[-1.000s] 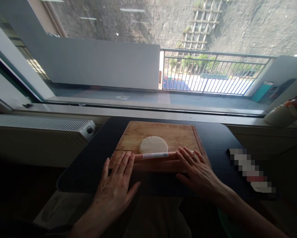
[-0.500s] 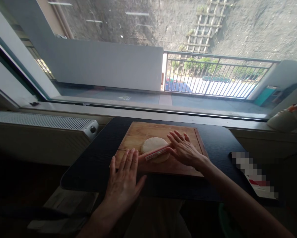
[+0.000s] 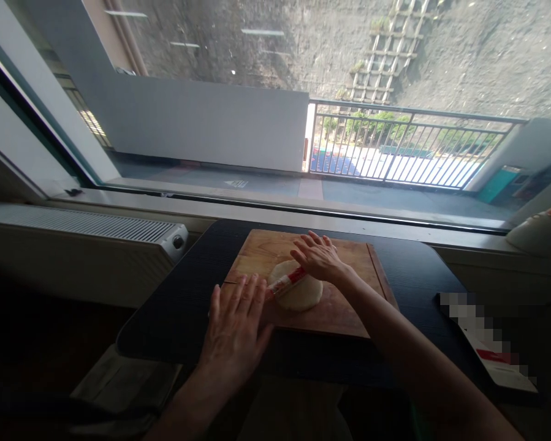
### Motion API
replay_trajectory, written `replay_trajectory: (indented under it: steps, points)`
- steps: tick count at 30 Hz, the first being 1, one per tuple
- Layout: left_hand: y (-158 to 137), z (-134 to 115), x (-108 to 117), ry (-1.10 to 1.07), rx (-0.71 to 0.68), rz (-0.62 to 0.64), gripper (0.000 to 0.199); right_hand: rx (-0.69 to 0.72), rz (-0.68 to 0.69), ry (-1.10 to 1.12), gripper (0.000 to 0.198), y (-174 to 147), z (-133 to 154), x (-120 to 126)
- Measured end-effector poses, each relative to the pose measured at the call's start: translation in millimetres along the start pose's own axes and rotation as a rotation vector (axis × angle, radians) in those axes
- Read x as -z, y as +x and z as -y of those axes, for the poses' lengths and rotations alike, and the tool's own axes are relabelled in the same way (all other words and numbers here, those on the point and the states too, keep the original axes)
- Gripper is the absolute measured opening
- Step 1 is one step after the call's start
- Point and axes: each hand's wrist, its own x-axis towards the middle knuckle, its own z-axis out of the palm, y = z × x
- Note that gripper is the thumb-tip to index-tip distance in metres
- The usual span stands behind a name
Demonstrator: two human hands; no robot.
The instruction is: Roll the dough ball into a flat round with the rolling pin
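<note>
A rolling pin (image 3: 287, 282) with a red and white label lies slantwise across a flat round of pale dough (image 3: 305, 297). The dough rests on a wooden cutting board (image 3: 344, 317). My left hand (image 3: 235, 324) is over the near-left end of the pin, palm down with its fingers stretched out. Over the far-right end, my right hand (image 3: 320, 257) lies flat with its fingers extended. Both palms appear to press on the pin, and its two ends are hidden under them.
The board sits on a dark table (image 3: 169, 300) beside a wide window. A radiator (image 3: 86, 223) stands at the left. On the table's right side lies a partly blurred flat item (image 3: 491, 349). A pale rounded object (image 3: 537, 233) is on the sill.
My right hand has moved forward and left over the dough, swinging its end of the rolling pin away. The pin has turned, showing a red part of its label. My left hand has stayed near its place.
</note>
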Motion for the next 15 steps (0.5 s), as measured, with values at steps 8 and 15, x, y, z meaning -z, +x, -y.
replay_trajectory:
  steps: [8, 15]
  points:
    - [6, 7, -4, -0.004, 0.003, 0.004, 0.061, -0.012, 0.046, -0.006, 0.052, 22, 6, -2]
    - [-3, 2, -4, -0.011, -0.064, 0.010, 0.065, 0.060, -0.027, -0.006, 0.052, 17, 10, -6]
